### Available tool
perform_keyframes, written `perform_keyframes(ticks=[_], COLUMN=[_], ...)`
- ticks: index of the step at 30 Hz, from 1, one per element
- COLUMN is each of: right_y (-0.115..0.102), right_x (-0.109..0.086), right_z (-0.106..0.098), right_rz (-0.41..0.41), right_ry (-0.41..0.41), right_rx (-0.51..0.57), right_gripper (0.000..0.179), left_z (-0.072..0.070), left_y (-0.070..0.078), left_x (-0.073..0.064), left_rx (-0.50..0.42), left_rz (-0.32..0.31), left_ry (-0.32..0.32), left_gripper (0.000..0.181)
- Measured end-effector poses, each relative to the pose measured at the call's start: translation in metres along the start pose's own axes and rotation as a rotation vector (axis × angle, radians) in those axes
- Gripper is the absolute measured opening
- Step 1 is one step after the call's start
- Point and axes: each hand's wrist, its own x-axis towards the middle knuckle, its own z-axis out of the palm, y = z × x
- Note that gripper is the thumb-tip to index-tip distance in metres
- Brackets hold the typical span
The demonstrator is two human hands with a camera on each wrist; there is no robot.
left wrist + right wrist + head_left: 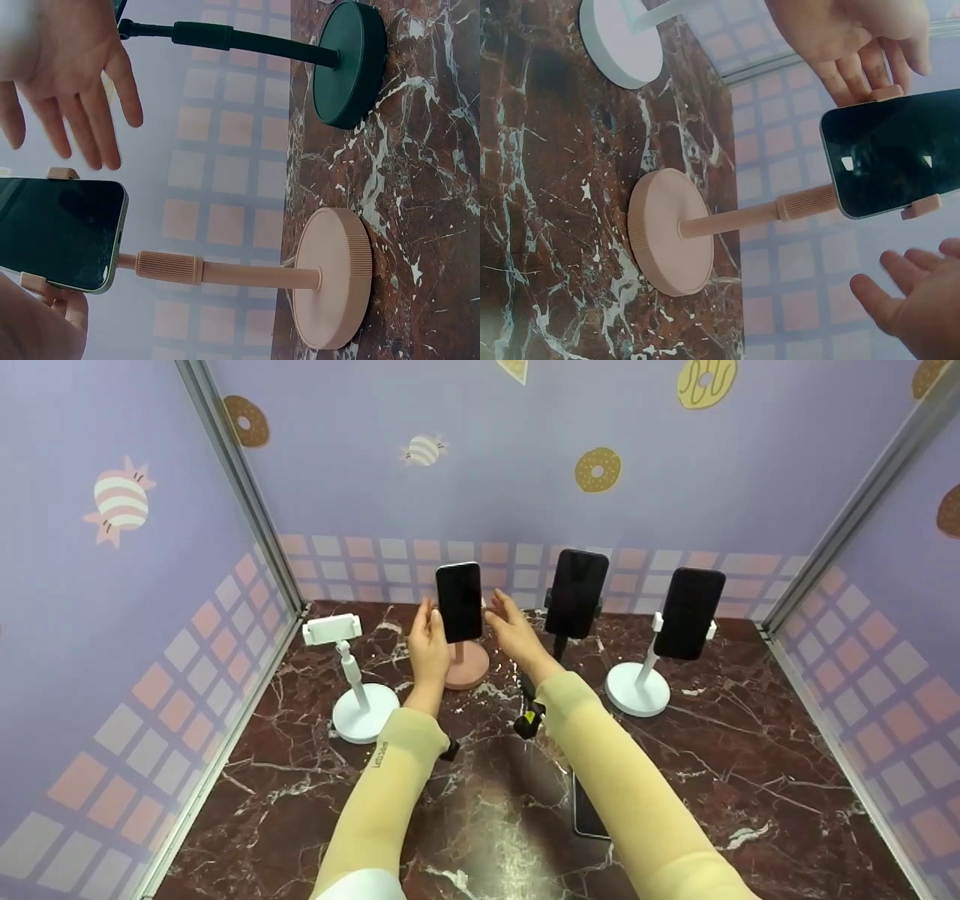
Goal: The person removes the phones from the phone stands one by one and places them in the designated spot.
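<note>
A dark-screened smartphone (pixel 459 601) stands upright in a pink phone stand (pixel 466 666), held by the stand's small side clamps (pixel 922 205). My left hand (pixel 429 649) is at the phone's left side, its fingers reaching behind the edge beside the clamp, as the right wrist view (pixel 855 45) shows. On the other side, my right hand (pixel 517 634) is spread with fingers extended, apart from the phone; the left wrist view shows a gap between those fingers and the phone's edge. Nothing lies in the right palm.
To the left stands a white phone stand (pixel 365 712) with a bare holder. Right of the pink stand, a dark stand holds a phone (pixel 577 593), and another white stand (pixel 637 690) holds a phone (pixel 689 613). Another phone (pixel 589 810) lies flat, partly under my right sleeve.
</note>
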Motion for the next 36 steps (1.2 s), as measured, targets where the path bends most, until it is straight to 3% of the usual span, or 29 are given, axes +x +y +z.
perform_keyframes(ticks=[5, 9, 16, 22, 30, 36], right_y=[0.0, 0.0, 0.0, 0.001, 0.0, -0.003], right_x=[0.001, 0.002, 0.001, -0.001, -0.004, -0.017], right_z=[0.008, 0.012, 0.012, 0.011, 0.01, 0.007], right_rz=[-0.056, -0.069, -0.043, -0.031, -0.075, -0.092], right_ry=[-0.048, -0.059, -0.05, -0.049, -0.06, -0.08], right_rx=[0.078, 0.113, 0.087, 0.124, 0.083, 0.071], right_gripper=[0.061, 0.064, 0.072, 0.076, 0.075, 0.075], left_z=[-0.001, -0.002, -0.005, -0.006, -0.01, -0.012], left_y=[-0.003, -0.006, -0.01, -0.008, -0.006, 0.002], left_x=[-0.001, 0.001, 0.004, 0.006, 0.008, 0.001], left_rx=[0.068, 0.05, 0.059, 0.054, 0.066, 0.076], left_rz=[0.035, 0.017, 0.011, 0.003, 0.002, -0.009], left_ry=[0.012, 0.016, 0.029, 0.028, 0.018, 0.0], left_gripper=[0.038, 0.039, 0.036, 0.033, 0.032, 0.03])
